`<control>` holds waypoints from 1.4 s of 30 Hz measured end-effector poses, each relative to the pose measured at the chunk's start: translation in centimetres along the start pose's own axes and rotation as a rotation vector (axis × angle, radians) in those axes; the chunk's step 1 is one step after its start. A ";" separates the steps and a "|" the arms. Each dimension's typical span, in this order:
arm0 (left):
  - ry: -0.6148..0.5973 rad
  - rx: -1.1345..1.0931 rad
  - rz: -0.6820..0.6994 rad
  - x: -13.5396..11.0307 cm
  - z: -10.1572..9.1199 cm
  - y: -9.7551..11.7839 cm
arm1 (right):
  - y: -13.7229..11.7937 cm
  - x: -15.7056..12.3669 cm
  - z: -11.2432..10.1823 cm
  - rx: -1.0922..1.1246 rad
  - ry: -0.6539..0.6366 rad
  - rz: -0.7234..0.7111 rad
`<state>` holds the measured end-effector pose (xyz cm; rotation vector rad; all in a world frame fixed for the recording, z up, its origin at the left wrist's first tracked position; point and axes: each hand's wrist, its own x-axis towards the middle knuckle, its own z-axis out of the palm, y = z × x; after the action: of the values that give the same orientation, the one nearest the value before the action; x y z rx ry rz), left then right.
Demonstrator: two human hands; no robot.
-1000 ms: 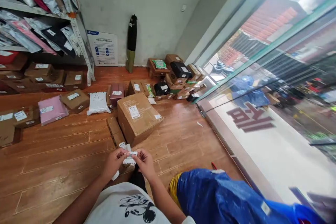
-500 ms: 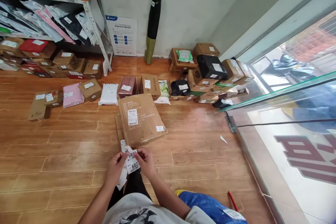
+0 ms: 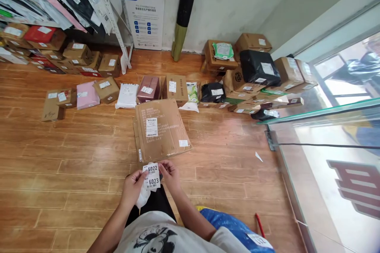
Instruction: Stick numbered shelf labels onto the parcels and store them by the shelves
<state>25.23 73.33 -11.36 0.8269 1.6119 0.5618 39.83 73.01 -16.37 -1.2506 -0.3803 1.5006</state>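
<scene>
A strip of printed number labels point(image 3: 153, 181) is held up in front of my body, with 6022 and 6023 readable and its white backing trailing below. My left hand point(image 3: 132, 186) pinches its left edge between thumb and fingers. At the upper right corner, my right hand point(image 3: 170, 174) is closed, thumb and forefinger on the label's edge. Just beyond both hands, a large flat carton point(image 3: 162, 132) with two white stickers lies on the floor, over another flat brown piece point(image 3: 137, 142).
A row of parcels, including a white pouch point(image 3: 127, 95) and a maroon box point(image 3: 148, 89), crosses the floor ahead. Stacked boxes point(image 3: 252, 77) stand right, near a glass door point(image 3: 311, 138). Shelving point(image 3: 111, 16) is at left. A blue bag point(image 3: 228, 227) lies by my right side.
My view has tipped down and shifted slightly left. The label strip is now flatter and faces me, and my right fingers have moved from its middle to its upper right edge.
</scene>
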 end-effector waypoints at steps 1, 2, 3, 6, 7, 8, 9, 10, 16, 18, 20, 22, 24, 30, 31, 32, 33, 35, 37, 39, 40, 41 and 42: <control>0.006 0.006 -0.006 0.0 0.1 0.3 | -0.3 0.0 0.0 0.008 0.002 0.005; 0.011 0.011 -0.009 0.0 0.2 0.6 | -0.5 0.0 0.0 0.015 0.006 0.006; 0.014 0.014 -0.010 0.0 0.2 0.9 | -0.7 0.0 0.1 0.024 0.013 0.004; 0.008 0.020 -0.003 0.3 0.4 1.5 | -0.9 -0.1 0.3 0.050 0.021 0.011; 0.006 0.029 -0.001 0.3 0.4 1.7 | -0.9 -0.1 0.4 0.057 0.020 0.015; 0.004 0.040 0.000 0.4 0.4 1.8 | -0.9 -0.1 0.4 0.060 0.018 0.018; 0.001 0.049 0.000 0.5 0.4 1.9 | -0.9 -0.1 0.5 0.060 0.018 0.019; -0.004 0.056 0.000 0.6 0.4 1.9 | -0.8 0.0 0.5 0.056 0.016 0.019; -0.034 0.080 -0.016 1.0 0.2 2.2 | -1.0 0.2 0.7 0.052 0.045 0.007; -0.036 0.095 -0.020 1.2 0.1 2.2 | -1.0 0.3 0.8 0.042 0.050 0.002; -0.035 0.136 -0.003 1.4 0.0 2.2 | -0.8 0.5 0.8 0.034 0.057 -0.003; -0.035 0.214 0.040 1.8 -0.3 1.9 | -0.4 0.7 0.5 0.028 0.047 -0.002; -0.035 0.337 0.090 2.2 -0.8 1.6 | 0.4 1.0 0.0 0.022 -0.009 0.041; -0.239 0.694 0.030 2.9 -2.9 -0.3 | 4.6 0.0 -1.3 -0.045 -0.121 0.268; -0.272 0.711 0.024 2.8 -3.2 -0.7 | 5.4 -0.4 -1.3 -0.058 -0.112 0.267; -0.288 0.730 0.023 2.7 -3.4 -1.2 | 6.1 -0.8 -1.3 -0.062 -0.101 0.264; -0.293 0.751 0.021 2.6 -3.6 -1.6 | 6.7 -1.1 -1.1 -0.061 -0.093 0.259; -0.291 0.763 -0.001 2.3 -3.8 -2.4 | 7.5 -1.5 -0.8 -0.051 -0.087 0.254; -0.293 0.707 -0.036 2.1 -4.0 -2.9 | 7.8 -1.2 -0.5 -0.065 -0.087 0.242; -0.297 0.642 -0.055 2.1 -4.1 -3.0 | 7.5 0.0 -0.4 -0.117 -0.076 0.192; -0.295 0.635 -0.056 2.1 -4.2 -2.9 | 7.0 1.0 -0.6 -0.142 -0.053 0.156; -0.297 0.641 -0.052 2.2 -4.3 -2.9 | 6.5 2.1 -0.9 -0.160 -0.018 0.117; -0.302 0.656 -0.044 2.2 -4.5 -2.8 | 5.8 3.4 -1.4 -0.170 0.024 0.081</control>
<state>20.05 73.58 -13.95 1.2815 1.5331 -0.1460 38.50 73.31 -23.09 -1.4313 -0.4534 1.5450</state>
